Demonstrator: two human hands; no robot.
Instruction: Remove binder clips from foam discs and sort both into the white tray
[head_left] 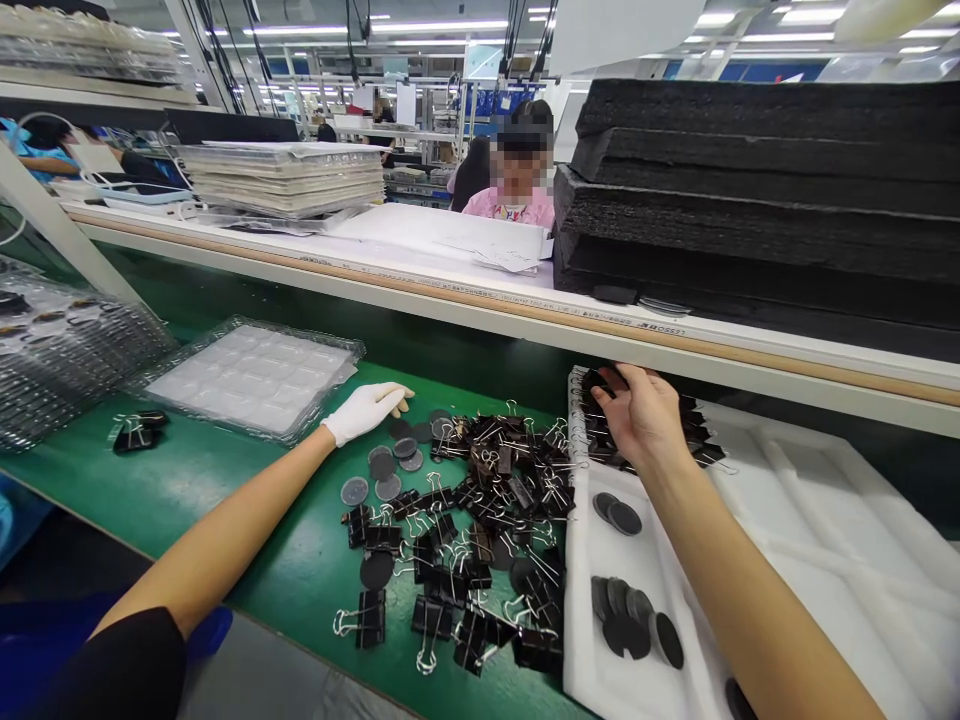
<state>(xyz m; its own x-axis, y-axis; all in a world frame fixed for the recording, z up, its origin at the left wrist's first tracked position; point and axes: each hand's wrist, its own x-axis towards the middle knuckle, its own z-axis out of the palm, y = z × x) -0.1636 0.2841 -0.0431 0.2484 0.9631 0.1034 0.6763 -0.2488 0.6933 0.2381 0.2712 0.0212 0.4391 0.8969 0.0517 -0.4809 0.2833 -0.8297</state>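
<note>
My left hand [369, 411], in a white glove, rests over the green table beside several dark round discs [382, 462]; its fingers are together and point right, and what they hold, if anything, is hidden. My bare right hand [639, 410] reaches to the back of a white foam tray [817, 520], its fingers curled at a row of black binder clips [694, 435]. A dark piece shows at its fingertips. A large heap of black binder clips [480, 480] lies between the hands. More dark discs [626, 615] lie in the tray.
Clear plastic trays [247, 375] lie at the left, beside a tall stack of trays [67, 350]. Two clips [139, 432] sit near them. A shelf edge [450, 300] crosses above the hands, bearing black foam blocks [750, 200]. A person [517, 190] is behind it.
</note>
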